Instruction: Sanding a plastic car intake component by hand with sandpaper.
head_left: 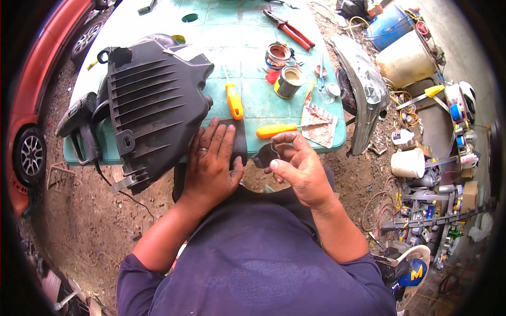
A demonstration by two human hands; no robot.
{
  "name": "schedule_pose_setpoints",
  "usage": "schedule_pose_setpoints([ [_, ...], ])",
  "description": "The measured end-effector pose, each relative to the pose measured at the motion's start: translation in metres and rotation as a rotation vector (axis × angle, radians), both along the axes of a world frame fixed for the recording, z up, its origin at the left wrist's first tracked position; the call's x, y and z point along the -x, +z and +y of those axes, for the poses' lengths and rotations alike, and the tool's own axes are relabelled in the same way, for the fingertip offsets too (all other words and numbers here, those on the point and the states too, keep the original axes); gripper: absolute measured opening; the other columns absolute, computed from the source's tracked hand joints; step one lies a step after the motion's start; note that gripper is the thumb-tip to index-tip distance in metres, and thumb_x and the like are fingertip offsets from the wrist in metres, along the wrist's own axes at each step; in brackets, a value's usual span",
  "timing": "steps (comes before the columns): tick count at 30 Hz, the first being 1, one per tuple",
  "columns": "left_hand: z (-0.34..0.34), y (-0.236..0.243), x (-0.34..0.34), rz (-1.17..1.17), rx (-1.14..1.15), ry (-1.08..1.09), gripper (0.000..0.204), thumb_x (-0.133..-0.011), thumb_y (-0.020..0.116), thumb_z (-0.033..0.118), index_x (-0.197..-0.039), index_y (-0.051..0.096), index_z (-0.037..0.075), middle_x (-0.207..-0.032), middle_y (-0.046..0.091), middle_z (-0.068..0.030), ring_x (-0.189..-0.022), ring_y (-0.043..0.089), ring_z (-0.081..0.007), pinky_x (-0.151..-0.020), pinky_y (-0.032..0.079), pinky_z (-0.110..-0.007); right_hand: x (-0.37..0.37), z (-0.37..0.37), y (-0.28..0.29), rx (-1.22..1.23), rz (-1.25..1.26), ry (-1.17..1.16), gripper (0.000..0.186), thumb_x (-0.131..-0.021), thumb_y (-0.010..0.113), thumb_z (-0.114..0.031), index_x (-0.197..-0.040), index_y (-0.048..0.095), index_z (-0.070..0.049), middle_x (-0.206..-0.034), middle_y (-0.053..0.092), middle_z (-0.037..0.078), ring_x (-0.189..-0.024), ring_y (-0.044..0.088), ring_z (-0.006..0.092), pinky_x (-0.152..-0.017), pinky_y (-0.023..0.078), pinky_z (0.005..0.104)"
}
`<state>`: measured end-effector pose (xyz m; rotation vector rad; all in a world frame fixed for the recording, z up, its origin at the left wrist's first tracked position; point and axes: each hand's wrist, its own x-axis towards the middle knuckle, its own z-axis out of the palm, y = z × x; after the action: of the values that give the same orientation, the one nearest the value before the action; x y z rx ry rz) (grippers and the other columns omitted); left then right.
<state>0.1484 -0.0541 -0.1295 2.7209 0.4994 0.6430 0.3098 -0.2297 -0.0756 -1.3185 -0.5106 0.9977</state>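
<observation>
My left hand (213, 163) lies palm down, fingers flat on a dark abrasive-looking sheet (239, 139) at the table's front edge. My right hand (300, 174) pinches a small irregular black piece (264, 156) just right of it. Beside my left hand is a large ribbed black plastic housing (158, 89). A yellow-handled screwdriver (274, 130) lies above my right hand, near a smeared sheet (319, 131). Another yellow screwdriver (233, 100) lies farther back.
The green table (232, 31) bears a heat-gun-like tool (79, 121), pliers (290, 29), two open cans (289, 81) and a headlight (363, 95). A red car (29, 95) stands left; containers, tools and hoses (411, 163) clutter the ground at right.
</observation>
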Motion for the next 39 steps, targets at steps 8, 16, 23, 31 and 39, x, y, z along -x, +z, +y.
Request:
schedule_pose_setpoints([
  [8,0.0,-0.003,0.001,0.002,-0.005,0.002,0.071,-0.094,0.077,0.02,-0.158,0.059,-0.005,-0.16,0.06,-0.0268,-0.163,0.047,-0.0421,-0.137,0.033,-0.058,-0.002,-0.004,0.0,0.024,0.233,-0.03,0.046,-0.108,0.069,-0.004,-0.152,0.055,0.001,-0.11,0.076,0.015,-0.083,0.072,0.0163,-0.073,0.06,0.0281],
  [16,0.0,-0.004,0.001,0.004,-0.013,0.004,0.071,-0.094,0.077,0.02,-0.158,0.06,-0.005,-0.16,0.06,-0.0265,-0.163,0.047,-0.0416,-0.137,0.033,-0.058,-0.004,-0.01,-0.003,0.018,0.381,-0.026,0.04,-0.114,0.062,-0.011,-0.151,0.055,0.003,-0.118,0.075,0.017,-0.091,0.077,0.0203,-0.072,0.062,0.0293],
  [23,-0.001,-0.005,0.001,0.004,-0.024,0.014,0.071,-0.094,0.077,0.02,-0.158,0.06,-0.004,-0.16,0.06,-0.0254,-0.163,0.047,-0.041,-0.137,0.033,-0.058,-0.005,-0.014,-0.005,0.013,0.391,0.015,0.043,-0.117,0.058,-0.019,-0.155,0.055,0.002,-0.124,0.078,0.024,-0.093,0.079,0.0216,-0.072,0.063,0.029],
  [31,0.0,-0.006,0.0,-0.004,-0.06,0.025,0.07,-0.093,0.077,0.026,-0.155,0.063,-0.005,-0.155,0.063,-0.0229,-0.161,0.049,-0.0386,-0.137,0.033,-0.059,-0.012,-0.018,-0.007,-0.053,0.588,0.09,0.041,-0.117,0.049,-0.022,-0.151,0.056,0.001,-0.134,0.075,0.03,-0.098,0.079,0.0277,-0.074,0.062,0.0313],
  [39,0.0,-0.005,0.002,0.008,-0.02,0.011,0.072,-0.094,0.077,0.019,-0.159,0.059,-0.003,-0.161,0.06,-0.0258,-0.163,0.047,-0.0408,-0.138,0.032,-0.058,-0.01,-0.026,-0.025,-0.147,0.864,0.07,0.047,-0.119,0.043,-0.029,-0.153,0.062,-0.003,-0.139,0.068,0.045,-0.093,0.079,0.037,-0.066,0.063,0.033],
])
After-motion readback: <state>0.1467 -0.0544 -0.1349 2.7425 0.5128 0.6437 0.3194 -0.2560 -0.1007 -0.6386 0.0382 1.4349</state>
